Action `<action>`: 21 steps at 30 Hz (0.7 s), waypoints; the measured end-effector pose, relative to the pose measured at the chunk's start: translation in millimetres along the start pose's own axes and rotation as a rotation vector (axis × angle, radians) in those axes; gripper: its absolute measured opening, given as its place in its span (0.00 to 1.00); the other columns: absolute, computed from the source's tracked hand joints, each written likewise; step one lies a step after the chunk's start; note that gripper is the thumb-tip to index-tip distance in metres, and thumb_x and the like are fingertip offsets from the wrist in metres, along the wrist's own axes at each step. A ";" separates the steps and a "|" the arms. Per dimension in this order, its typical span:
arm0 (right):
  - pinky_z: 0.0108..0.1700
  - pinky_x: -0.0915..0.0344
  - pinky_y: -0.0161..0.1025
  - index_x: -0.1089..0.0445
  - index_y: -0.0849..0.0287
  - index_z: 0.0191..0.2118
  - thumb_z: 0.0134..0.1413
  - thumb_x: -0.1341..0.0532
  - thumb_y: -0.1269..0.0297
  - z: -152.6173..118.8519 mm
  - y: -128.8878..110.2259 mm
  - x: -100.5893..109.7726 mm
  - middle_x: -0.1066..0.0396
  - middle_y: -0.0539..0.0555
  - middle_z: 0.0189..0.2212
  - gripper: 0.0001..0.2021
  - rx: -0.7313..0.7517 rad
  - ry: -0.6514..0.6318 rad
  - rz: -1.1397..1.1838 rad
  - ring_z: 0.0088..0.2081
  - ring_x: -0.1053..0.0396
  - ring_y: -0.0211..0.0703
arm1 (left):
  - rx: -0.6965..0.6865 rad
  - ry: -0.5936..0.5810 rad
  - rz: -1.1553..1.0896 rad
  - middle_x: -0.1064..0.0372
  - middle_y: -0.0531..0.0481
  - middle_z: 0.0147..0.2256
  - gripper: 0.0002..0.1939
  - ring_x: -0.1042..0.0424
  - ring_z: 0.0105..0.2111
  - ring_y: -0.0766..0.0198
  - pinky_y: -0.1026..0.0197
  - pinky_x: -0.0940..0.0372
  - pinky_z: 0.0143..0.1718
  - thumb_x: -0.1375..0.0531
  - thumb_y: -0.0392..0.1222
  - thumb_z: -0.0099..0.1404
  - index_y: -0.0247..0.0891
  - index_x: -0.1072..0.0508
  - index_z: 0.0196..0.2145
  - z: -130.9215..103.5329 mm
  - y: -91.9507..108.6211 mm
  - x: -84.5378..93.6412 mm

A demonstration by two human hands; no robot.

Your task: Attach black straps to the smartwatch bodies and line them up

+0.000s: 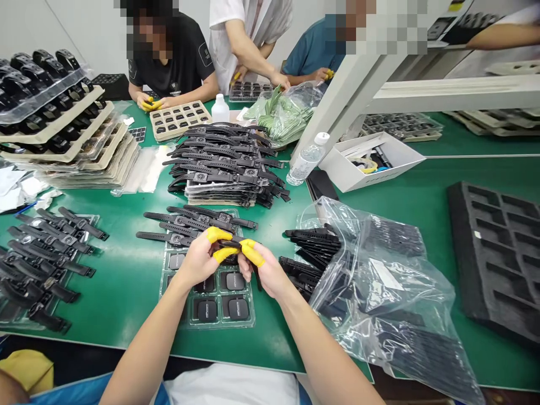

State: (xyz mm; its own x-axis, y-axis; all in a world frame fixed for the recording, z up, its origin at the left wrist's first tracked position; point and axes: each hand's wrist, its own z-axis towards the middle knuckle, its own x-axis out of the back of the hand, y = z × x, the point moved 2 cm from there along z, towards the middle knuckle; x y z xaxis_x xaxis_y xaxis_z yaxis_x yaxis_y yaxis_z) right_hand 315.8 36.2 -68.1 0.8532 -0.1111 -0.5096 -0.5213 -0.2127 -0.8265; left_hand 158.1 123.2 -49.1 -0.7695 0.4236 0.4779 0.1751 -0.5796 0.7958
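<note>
My left hand and my right hand, both with yellow finger cots on thumb and fingertips, pinch a black watch between them. A dark strap end hangs under my right hand. Its details are partly covered by my fingers. Below my hands lies a clear plastic tray with square black watch bodies in its front pockets. Watches with straps lie across the tray's far rows. To the right, black straps spill from a clear plastic bag.
Trays of strapped watches are stacked ahead, others at the left. A tall tray stack stands far left. A bottle, a white box and a black foam tray are on the right. Several co-workers sit or stand opposite.
</note>
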 end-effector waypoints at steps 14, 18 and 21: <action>0.22 0.47 0.32 0.37 0.54 0.36 0.59 0.32 0.45 -0.5 -8.4 7.7 0.37 0.42 0.21 0.20 -0.024 0.016 -0.187 0.18 0.47 0.31 | 0.358 0.471 -0.573 0.18 0.47 0.41 0.20 0.22 0.22 0.64 0.66 0.31 0.17 0.33 0.56 0.68 0.42 0.34 0.46 9.1 -19.3 19.1; 0.21 0.52 0.33 0.34 0.55 0.39 0.59 0.33 0.45 -0.8 -0.6 -1.6 0.36 0.43 0.21 0.19 -0.027 -0.028 -0.089 0.17 0.50 0.31 | 0.204 -0.023 -0.226 0.20 0.42 0.49 0.14 0.18 0.42 0.55 0.53 0.20 0.41 0.41 0.40 0.73 0.41 0.25 0.54 -0.5 -11.7 -9.1; 0.20 0.55 0.33 0.34 0.56 0.37 0.58 0.32 0.45 -1.5 5.0 -4.9 0.36 0.43 0.19 0.20 -0.087 -0.070 -0.108 0.16 0.52 0.30 | -0.033 -0.133 -0.011 0.26 0.42 0.58 0.26 0.26 0.60 0.53 0.47 0.28 0.62 0.46 0.28 0.68 0.43 0.26 0.60 -5.5 -4.8 -13.8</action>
State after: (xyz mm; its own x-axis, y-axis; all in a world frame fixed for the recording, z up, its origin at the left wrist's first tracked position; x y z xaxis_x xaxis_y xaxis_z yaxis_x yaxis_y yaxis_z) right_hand 309.0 34.2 -69.3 0.8995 -0.0157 -0.4366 -0.4203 -0.3039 -0.8550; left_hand 164.5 116.3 -61.5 -0.6828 0.5172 0.5160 0.1452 -0.5961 0.7896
